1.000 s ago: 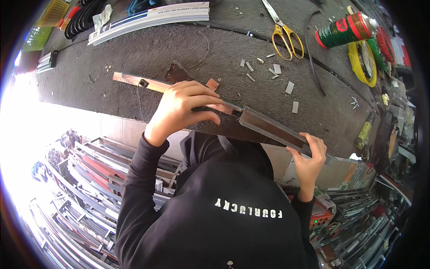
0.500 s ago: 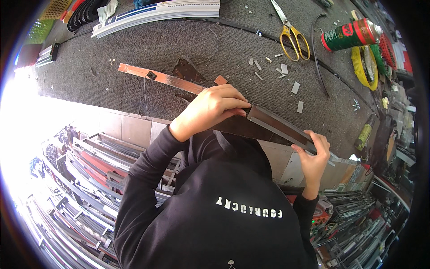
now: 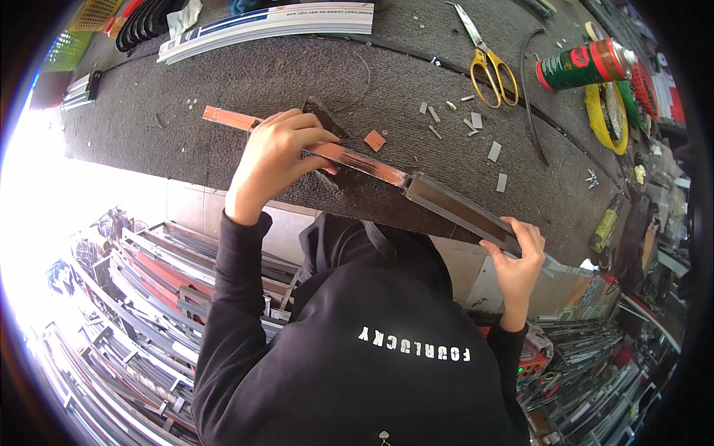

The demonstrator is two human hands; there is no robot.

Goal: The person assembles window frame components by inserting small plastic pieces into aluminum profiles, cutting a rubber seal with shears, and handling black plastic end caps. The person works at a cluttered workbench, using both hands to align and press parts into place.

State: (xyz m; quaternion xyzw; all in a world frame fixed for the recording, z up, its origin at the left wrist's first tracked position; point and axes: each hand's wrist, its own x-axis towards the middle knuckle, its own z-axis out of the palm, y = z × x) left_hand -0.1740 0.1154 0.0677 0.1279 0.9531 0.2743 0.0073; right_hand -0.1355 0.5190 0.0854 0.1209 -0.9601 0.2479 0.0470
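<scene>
My left hand (image 3: 279, 160) is closed round a long, scuffed orange-coppery bar (image 3: 364, 162), gripping it partway along with the fingers over its top. The bar's left end (image 3: 223, 116) sticks out past the hand. At its right end the bar meets a grey-edged, brown-faced metal profile (image 3: 461, 204); whether it goes inside cannot be told. My right hand (image 3: 518, 260) grips the profile near its far right end, thumb on the near side. Both pieces slant down to the right over the bench's near edge. A small orange square piece (image 3: 375, 140) lies just beyond the bar.
The carpeted bench (image 3: 245, 85) carries yellow-handled scissors (image 3: 491, 74), a green and red spray can (image 3: 587, 63), a curved black tube (image 3: 529, 111) and several small grey offcuts (image 3: 494, 152). White strips (image 3: 268, 30) lie at the back. Racks of metal lengths (image 3: 149, 297) stand below at left.
My left hand has moved left along the orange bar, away from the joint, which now shows. My right hand stays in nearly the same place on the profile.
</scene>
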